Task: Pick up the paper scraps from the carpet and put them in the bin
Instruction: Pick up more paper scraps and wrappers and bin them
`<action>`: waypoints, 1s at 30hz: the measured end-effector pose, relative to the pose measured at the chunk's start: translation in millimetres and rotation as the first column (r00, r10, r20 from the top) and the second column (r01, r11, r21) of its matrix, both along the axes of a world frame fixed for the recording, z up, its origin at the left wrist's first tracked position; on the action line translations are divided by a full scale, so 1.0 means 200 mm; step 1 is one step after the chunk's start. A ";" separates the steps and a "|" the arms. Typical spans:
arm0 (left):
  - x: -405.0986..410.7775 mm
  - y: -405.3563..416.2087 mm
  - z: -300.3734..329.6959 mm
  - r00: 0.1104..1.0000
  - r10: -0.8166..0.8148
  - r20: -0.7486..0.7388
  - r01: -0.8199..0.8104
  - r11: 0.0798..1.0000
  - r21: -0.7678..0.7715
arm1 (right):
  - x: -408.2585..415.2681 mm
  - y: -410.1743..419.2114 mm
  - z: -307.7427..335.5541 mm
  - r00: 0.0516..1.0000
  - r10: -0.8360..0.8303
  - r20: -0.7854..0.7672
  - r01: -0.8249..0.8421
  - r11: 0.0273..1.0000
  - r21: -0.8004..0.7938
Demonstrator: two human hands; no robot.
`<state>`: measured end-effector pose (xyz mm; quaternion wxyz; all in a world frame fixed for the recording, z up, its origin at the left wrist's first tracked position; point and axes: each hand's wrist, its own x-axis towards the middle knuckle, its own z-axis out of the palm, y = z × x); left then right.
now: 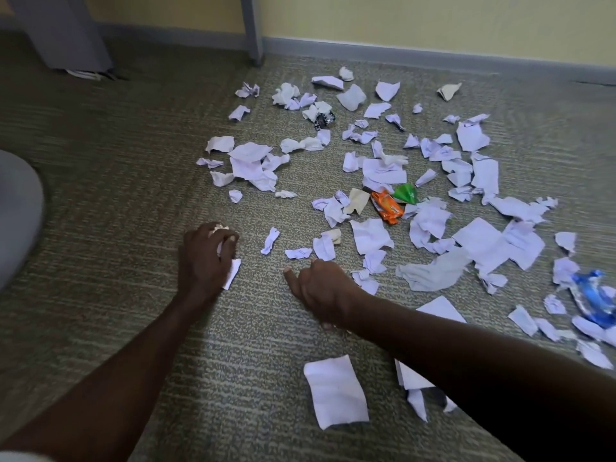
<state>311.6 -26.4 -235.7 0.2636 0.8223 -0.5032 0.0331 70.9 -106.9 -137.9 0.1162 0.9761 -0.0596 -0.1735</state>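
Your left hand (206, 253) grips gathered scraps; your right hand (320, 288) is curled, contents unclear. The twisted paper strip (270, 240) lies between them, pointing away.

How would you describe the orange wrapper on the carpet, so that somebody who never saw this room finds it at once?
Start at the grey-green patterned carpet and look into the wide scatter of torn white paper scraps right of centre. In the middle of it lies the crumpled orange plastic wrapper, touching a green wrapper. It is the only orange piece.
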 end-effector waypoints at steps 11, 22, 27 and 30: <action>-0.46 0.19 0.12 0.995 0.072 -0.069 -0.068 0.996 0.060 | -0.19 -0.06 -0.14 0.966 -0.248 0.070 0.207 0.908 0.365; -0.92 0.29 0.29 0.795 0.177 -0.579 -0.221 0.975 -0.005 | -0.40 -0.07 -0.05 0.971 -0.212 0.108 0.160 0.918 0.364; -1.05 0.34 0.29 0.901 0.085 -0.426 -0.092 0.996 0.004 | -0.43 -0.08 -0.05 0.986 -0.157 -0.056 0.167 0.933 0.320; -1.14 0.42 0.22 0.920 0.001 -0.392 0.018 0.999 0.045 | -0.45 -0.07 -0.05 0.995 -0.099 -0.022 0.101 0.948 0.302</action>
